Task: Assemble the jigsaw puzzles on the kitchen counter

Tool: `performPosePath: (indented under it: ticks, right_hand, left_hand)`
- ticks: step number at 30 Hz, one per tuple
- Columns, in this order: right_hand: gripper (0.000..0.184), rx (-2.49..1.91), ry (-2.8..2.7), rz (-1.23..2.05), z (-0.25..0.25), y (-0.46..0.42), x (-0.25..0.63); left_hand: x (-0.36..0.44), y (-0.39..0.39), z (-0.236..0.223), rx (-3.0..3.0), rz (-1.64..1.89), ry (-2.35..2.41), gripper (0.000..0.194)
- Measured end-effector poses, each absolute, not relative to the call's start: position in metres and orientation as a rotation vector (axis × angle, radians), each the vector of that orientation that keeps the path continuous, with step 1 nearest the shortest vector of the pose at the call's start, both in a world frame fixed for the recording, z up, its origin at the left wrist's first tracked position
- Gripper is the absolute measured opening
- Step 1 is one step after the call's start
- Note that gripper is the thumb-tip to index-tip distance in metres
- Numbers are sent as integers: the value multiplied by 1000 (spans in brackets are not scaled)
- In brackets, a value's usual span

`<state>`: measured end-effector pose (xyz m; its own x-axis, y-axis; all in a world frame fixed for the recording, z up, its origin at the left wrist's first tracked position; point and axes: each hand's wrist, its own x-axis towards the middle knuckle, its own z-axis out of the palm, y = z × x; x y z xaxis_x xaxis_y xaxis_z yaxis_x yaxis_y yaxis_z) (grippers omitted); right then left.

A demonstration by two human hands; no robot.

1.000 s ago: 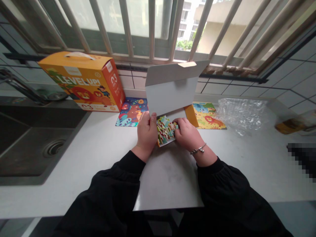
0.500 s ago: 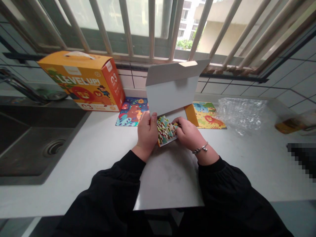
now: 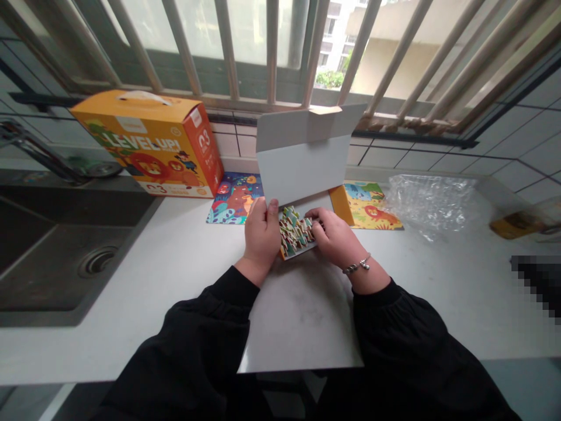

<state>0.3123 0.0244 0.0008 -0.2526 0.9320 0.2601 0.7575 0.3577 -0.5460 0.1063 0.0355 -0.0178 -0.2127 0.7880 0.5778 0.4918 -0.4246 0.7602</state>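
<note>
A small sheet of colourful jigsaw-like puzzle pieces (image 3: 297,232), in green, red and cream, lies between my hands. My left hand (image 3: 262,231) grips its left edge, with the fingers pointing up against a pale grey card folder (image 3: 304,161) that stands open behind it. My right hand (image 3: 335,237) presses on the sheet's right end, its fingertips curled over the pieces. A silver bracelet (image 3: 358,265) circles my right wrist. An orange strip of card (image 3: 340,204) shows behind my right fingers, and its lower part is hidden.
An orange "LEVEL UP!" box (image 3: 144,146) stands at the back left of the white countertop (image 3: 302,316). Two illustrated animal puzzles (image 3: 234,199) (image 3: 372,213) lie beside the folder. Bubble wrap (image 3: 429,204) lies to the right, a steel sink (image 3: 65,263) to the left, under a barred window (image 3: 272,47).
My right hand has shifted slightly right along the sheet, showing more of the pieces. The folder now stands a little straighter.
</note>
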Motion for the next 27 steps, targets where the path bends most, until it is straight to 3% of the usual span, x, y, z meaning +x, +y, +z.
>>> performPosePath:
  ticks: [6, 17, 27]
  right_hand:
    - [47, -1404, -2196, 468, 3, 19, 313]
    - [47, -1352, -2183, 353, -9, 22, 312]
    - [62, -1215, -2161, 379, -12, 8, 286]
  left_hand:
    - [106, 37, -18, 1760, 1693, 1534, 40]
    - [105, 40, -21, 1742, 1777, 1491, 44]
    - [110, 40, -23, 1596, 1802, 1432, 52]
